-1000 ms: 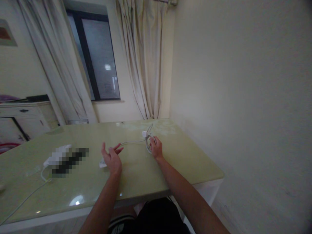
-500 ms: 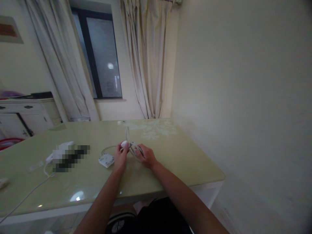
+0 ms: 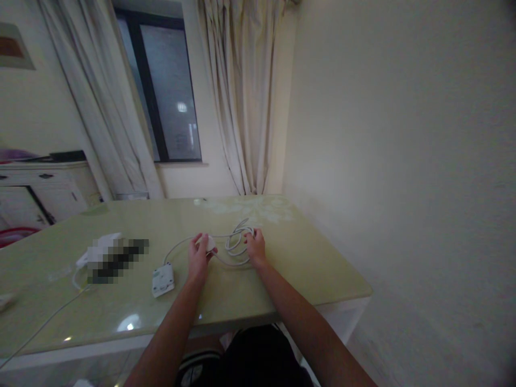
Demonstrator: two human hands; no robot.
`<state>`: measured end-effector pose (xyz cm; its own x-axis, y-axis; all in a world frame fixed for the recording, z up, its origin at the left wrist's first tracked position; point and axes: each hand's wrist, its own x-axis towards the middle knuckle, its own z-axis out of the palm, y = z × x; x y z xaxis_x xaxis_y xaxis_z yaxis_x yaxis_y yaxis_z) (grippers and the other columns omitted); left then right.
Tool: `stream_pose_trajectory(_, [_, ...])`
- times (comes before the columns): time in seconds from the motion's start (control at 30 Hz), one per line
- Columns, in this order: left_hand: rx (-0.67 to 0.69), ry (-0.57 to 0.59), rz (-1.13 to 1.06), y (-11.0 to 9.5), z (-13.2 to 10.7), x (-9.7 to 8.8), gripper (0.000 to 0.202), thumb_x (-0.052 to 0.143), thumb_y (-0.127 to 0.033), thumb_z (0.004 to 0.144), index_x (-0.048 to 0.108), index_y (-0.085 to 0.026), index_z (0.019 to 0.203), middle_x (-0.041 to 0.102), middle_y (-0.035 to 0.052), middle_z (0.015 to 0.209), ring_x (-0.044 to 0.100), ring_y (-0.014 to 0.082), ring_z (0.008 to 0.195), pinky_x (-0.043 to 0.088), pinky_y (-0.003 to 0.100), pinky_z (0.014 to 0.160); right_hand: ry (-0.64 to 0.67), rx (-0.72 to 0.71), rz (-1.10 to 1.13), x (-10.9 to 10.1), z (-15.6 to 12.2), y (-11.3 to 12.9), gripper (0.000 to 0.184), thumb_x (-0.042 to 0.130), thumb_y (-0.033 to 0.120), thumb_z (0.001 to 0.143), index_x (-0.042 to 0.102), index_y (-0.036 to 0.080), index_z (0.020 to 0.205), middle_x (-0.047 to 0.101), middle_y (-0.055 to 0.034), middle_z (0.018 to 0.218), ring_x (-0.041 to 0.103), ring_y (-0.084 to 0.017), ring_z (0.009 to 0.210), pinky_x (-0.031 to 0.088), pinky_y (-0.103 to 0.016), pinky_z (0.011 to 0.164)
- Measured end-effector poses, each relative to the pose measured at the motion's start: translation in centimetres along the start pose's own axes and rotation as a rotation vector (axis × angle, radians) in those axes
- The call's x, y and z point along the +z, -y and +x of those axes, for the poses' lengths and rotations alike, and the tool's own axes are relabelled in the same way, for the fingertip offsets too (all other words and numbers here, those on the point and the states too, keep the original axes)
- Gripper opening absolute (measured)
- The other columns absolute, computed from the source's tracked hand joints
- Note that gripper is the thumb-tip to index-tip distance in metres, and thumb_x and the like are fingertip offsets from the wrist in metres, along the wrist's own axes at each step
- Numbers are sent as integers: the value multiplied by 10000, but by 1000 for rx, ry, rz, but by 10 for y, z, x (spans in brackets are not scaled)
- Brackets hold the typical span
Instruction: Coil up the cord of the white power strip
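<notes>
My left hand (image 3: 199,255) is closed on a small white plug-like piece (image 3: 210,244) that has a cord running from it. My right hand (image 3: 256,247) grips the looped white cable (image 3: 234,250), its fingers closed around the right side of the coils. The loops spread over the table between my two hands. From near my left hand the cord curves left to a white square box (image 3: 163,279), which lies on the tabletop left of my left wrist. What kind of device the box is, I cannot tell.
The glossy greenish table (image 3: 314,269) meets a plain wall on its right. At the left lie a white object and a dark one, both pixelated (image 3: 116,260), with a thin cable (image 3: 44,325) trailing off the front edge. Curtains (image 3: 245,107) and a window stand behind.
My right hand has moved right, drawing the cable loops out wider from my left hand. The white box has shifted left and nearer and has turned.
</notes>
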<state>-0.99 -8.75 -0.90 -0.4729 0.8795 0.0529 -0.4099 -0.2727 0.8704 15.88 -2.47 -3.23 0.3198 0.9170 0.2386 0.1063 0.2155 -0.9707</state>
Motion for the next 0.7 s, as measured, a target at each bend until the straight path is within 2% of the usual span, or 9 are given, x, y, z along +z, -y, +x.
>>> stream_pose_trajectory(0.1, [-43, 44, 71, 4, 0, 0, 414, 705, -517, 768, 620, -157, 953, 644, 25, 827, 631, 115, 625, 544, 251, 604, -37, 42, -3, 0, 5, -6, 175, 502, 264, 762, 578, 208, 909, 675, -15, 793, 643, -172, 671, 463, -244, 597])
stream_pose_trajectory(0.2, [-80, 7, 126, 7, 1, -2, 428, 600, -569, 844, 612, -142, 874, 646, 48, 776, 638, 136, 606, 548, 270, 585, -70, 55, -15, -2, 9, -10, 175, 498, 278, 761, 570, 207, 904, 677, -29, 811, 650, -187, 704, 475, -255, 616])
stream_pose_trajectory(0.27, [-55, 12, 180, 8, 1, -3, 457, 579, -605, 848, 609, -149, 858, 635, 37, 747, 629, 145, 594, 546, 283, 580, -99, 49, -30, -3, 11, -11, 184, 513, 287, 755, 564, 208, 914, 684, -48, 857, 656, -202, 781, 488, -265, 667])
stream_pose_trajectory(0.37, [54, 70, 314, 6, -1, -5, 492, 562, -659, 834, 625, -172, 814, 633, 34, 736, 617, 173, 630, 539, 309, 616, -126, 21, -42, -6, 13, -9, 269, 533, 265, 740, 557, 199, 999, 684, -86, 974, 647, -219, 901, 497, -295, 793])
stream_pose_trajectory(0.53, [285, 86, 687, -2, -7, -4, 431, 633, -637, 784, 631, -211, 719, 592, 23, 658, 535, 204, 642, 427, 304, 598, -170, -183, -211, -13, 9, 2, 370, 519, 218, 760, 569, 158, 1121, 636, -156, 1119, 580, -267, 1054, 431, -382, 972])
stream_pose_trajectory(0.7, [322, 45, 876, -3, -13, -1, 449, 678, -644, 747, 560, -222, 650, 542, 2, 585, 476, 195, 575, 319, 292, 567, -129, -413, -453, -20, -5, 24, 419, 483, 180, 847, 558, 180, 1259, 604, -141, 1243, 514, -275, 1183, 364, -404, 1016])
